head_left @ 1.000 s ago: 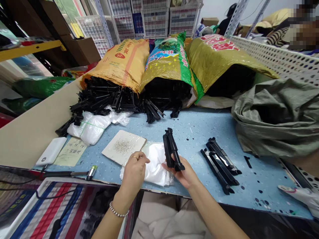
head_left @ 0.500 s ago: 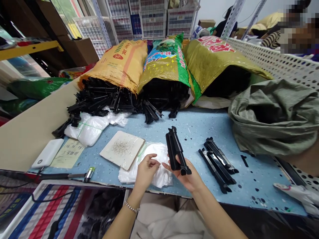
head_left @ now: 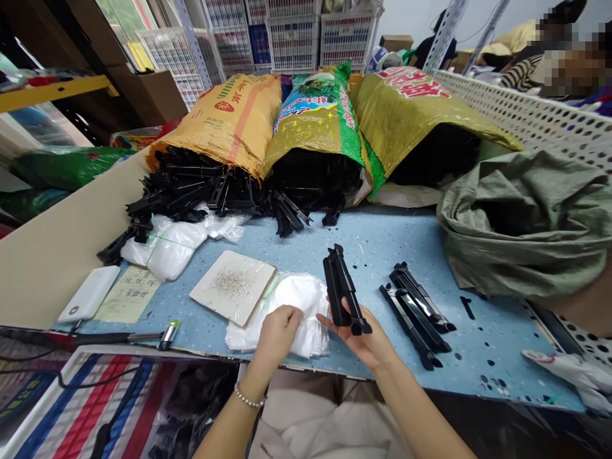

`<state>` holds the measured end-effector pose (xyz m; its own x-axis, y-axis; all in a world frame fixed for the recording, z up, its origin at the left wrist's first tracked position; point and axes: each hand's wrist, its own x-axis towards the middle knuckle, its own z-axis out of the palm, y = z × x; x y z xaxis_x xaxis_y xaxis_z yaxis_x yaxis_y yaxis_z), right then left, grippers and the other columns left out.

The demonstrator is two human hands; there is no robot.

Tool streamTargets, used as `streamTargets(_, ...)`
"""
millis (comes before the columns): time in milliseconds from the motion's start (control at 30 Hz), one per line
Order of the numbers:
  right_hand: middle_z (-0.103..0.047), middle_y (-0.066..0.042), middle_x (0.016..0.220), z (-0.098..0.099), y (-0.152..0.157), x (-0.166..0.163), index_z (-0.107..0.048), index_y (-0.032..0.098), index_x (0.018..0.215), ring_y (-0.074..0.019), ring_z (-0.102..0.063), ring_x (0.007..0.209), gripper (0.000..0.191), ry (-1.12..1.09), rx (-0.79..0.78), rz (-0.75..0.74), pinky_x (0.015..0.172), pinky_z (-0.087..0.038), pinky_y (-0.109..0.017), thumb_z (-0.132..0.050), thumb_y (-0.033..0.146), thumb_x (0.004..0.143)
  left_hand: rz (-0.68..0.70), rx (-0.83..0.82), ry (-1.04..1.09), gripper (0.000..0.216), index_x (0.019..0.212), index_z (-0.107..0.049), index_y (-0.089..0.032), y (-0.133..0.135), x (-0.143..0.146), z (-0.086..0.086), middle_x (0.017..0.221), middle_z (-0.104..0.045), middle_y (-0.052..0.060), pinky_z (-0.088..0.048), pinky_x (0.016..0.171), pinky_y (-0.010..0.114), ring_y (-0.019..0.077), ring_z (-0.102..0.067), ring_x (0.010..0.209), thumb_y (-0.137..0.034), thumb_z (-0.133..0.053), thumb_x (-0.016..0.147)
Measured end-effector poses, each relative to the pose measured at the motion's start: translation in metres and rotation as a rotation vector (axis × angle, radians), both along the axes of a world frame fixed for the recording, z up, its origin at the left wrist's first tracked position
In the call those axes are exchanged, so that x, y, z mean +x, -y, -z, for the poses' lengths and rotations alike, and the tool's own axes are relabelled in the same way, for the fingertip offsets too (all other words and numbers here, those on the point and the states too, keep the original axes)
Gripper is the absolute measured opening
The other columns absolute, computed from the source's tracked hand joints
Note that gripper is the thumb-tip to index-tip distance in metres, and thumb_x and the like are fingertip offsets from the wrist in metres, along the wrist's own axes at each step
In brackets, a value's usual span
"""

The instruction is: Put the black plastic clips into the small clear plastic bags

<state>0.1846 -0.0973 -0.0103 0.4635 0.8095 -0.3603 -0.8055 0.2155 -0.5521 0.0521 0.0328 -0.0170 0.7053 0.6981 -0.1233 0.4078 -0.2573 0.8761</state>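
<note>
My right hand (head_left: pixel 366 341) grips a long black plastic part (head_left: pixel 343 290) at its near end, the far end pointing away over the blue table (head_left: pixel 382 245). My left hand (head_left: pixel 280 331) rests with curled fingers on a stack of white plastic bags (head_left: pixel 299 299) at the table's front edge; whether it pinches a bag is unclear. Just left of the bags lies a pale square board (head_left: pixel 234 285) sprinkled with tiny metal bits. A few more black parts (head_left: pixel 415 315) lie side by side to the right of my right hand.
Three woven sacks (head_left: pixel 315 121) at the back spill black parts (head_left: pixel 191 188). A crumpled green sack (head_left: pixel 530 217) fills the right. Tied white bags (head_left: pixel 167 245), a white power bank (head_left: pixel 88 294), a paper note (head_left: pixel 129 293) and a screwdriver (head_left: pixel 119 336) lie left.
My left hand moved right from beside the board and came down onto the stack of white bags. My right hand shifted the black part slightly to the right.
</note>
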Motion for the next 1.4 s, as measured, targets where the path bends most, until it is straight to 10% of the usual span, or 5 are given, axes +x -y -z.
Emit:
streamTargets(467,-0.069,-0.005,0.091,0.006,-0.015,-0.011,-0.07,0.016,0.086,-0.0149,-0.061,0.076,0.024,-0.056,-0.016,-0.008,0.091,-0.05,-0.044,-0.08,0.032,0.07,-0.062,-0.109,0.138,0.005,0.072,-0.053,-0.019,-0.004,-0.003,0.01,0.065,-0.059,-0.001,-0.045,0.062,0.024,0.0134,-0.055,0.061,-0.02,-0.057,0.074)
streamTargets(733,-0.065,-0.002,0.075,0.003,-0.011,-0.018,-0.069,0.015,0.076,-0.0131,-0.059,0.068,0.025,0.05,-0.096,0.017,0.077,-0.054,-0.033,-0.082,0.034,0.066,0.164,0.576,-0.221,0.044,0.105,-0.066,-0.015,-0.02,-0.032,-0.029,0.113,-0.062,0.015,-0.048,0.089,0.041,0.0257,-0.059,0.104,0.002,-0.037,0.076)
streamTargets(900,-0.063,-0.003,0.068,0.006,0.036,-0.032,-0.069,0.011,0.091,-0.0064,-0.045,0.043,0.029,-0.253,-0.075,-0.397,0.041,-0.043,-0.02,-0.073,0.035,0.076,0.171,0.409,-0.075,0.047,0.124,-0.058,-0.02,-0.024,-0.028,-0.019,0.126,-0.057,0.011,-0.049,0.096,0.036,0.0216,-0.057,0.114,-0.008,-0.041,0.082)
streamTargets(1100,-0.062,-0.001,0.068,0.04,0.036,-0.04,-0.065,0.006,0.097,0.0027,-0.034,0.036,0.037,-0.635,-0.035,-0.604,0.04,-0.036,-0.008,-0.073,0.037,0.078,0.253,0.373,0.068,0.049,0.136,-0.047,-0.024,-0.004,-0.04,-0.031,0.136,-0.051,0.01,-0.039,0.109,0.04,0.0208,-0.047,0.128,-0.012,-0.037,0.09)
streamTargets(1400,-0.061,0.0,0.07,0.012,0.004,-0.052,-0.066,0.018,0.076,-0.0151,-0.053,0.069,0.003,0.674,-0.303,-0.171,0.064,-0.044,-0.025,-0.063,0.019,0.074,0.534,0.198,0.123,0.056,0.139,-0.042,-0.03,0.043,-0.051,-0.046,0.141,-0.046,0.008,-0.043,0.107,0.035,0.019,-0.046,0.129,-0.009,-0.041,0.087)
